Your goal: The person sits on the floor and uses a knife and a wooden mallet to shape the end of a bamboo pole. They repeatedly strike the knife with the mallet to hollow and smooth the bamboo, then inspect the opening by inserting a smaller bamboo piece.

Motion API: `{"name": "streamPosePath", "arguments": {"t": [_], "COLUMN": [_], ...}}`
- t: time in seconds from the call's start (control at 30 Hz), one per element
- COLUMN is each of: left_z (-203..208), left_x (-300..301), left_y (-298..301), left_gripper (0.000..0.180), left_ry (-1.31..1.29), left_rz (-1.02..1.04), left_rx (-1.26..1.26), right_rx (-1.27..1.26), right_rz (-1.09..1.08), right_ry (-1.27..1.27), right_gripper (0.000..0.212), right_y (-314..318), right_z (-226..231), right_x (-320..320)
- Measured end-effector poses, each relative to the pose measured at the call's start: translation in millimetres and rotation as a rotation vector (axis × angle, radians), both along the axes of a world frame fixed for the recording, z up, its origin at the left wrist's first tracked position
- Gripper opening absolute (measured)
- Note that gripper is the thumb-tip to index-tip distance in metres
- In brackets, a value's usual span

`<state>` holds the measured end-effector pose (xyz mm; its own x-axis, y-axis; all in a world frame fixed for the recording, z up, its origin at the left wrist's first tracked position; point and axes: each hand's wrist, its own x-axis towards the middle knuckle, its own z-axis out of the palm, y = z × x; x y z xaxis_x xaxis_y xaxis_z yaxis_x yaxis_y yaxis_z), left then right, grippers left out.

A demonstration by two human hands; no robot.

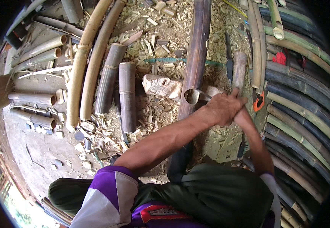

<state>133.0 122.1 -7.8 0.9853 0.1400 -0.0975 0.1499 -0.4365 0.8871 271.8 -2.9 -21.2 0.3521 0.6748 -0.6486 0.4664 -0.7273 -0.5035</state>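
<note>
A dark brown bamboo pole [197,49] lies lengthwise in front of me, with a cut hole [192,96] in its upper wall. A flat metal blade, apparently a chisel [204,95], runs from that hole into my left hand [220,108], whose fingers are closed around its hidden handle. My right hand [240,113] overlaps the left at the wrist and knuckles, its fingers mostly covered. Just beyond the hands lies a short round wooden piece [240,68]; whether a finger touches it I cannot tell. A pale, rough-hewn wooden block [162,86] sits against the pole's left side.
Wood chips [150,49] litter the ground. Two short bamboo lengths [127,97] and long yellowish poles [84,49] lie to the left. An orange-handled tool [258,102] rests right of my hands, beside rows of bamboo poles [298,98]. A red item [279,58] lies among them.
</note>
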Motion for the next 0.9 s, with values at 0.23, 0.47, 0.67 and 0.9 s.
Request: {"name": "streamPosePath", "arguments": {"t": [0.23, 0.47, 0.67, 0.9], "left_z": [4.4, -18.2, -16.7, 2.2], "left_x": [-25.1, -40.2, -39.8, -17.0], "left_y": [27.7, 25.1, 7.7, -38.7], "left_gripper": [0.093, 0.098, 0.104, 0.118], "left_ry": [-0.195, -0.463, -0.457, -0.167], "left_rz": [0.407, 0.881, 1.069, 0.764], "left_rx": [-0.179, -0.242, -0.136, -0.176], "right_rx": [-0.031, 0.117, 0.123, -0.112], "right_rz": [0.763, 1.157, 1.400, 1.188], "right_ry": [-0.381, -0.562, -0.565, -0.179], "right_gripper": [0.037, 0.031, 0.033, 0.039], "right_y": [103.1, 165.7, 175.6, 103.8], "right_z": [56.5, 70.9, 50.3, 44.2], "right_x": [-2.1, -48.3, -46.7, 12.0]}}
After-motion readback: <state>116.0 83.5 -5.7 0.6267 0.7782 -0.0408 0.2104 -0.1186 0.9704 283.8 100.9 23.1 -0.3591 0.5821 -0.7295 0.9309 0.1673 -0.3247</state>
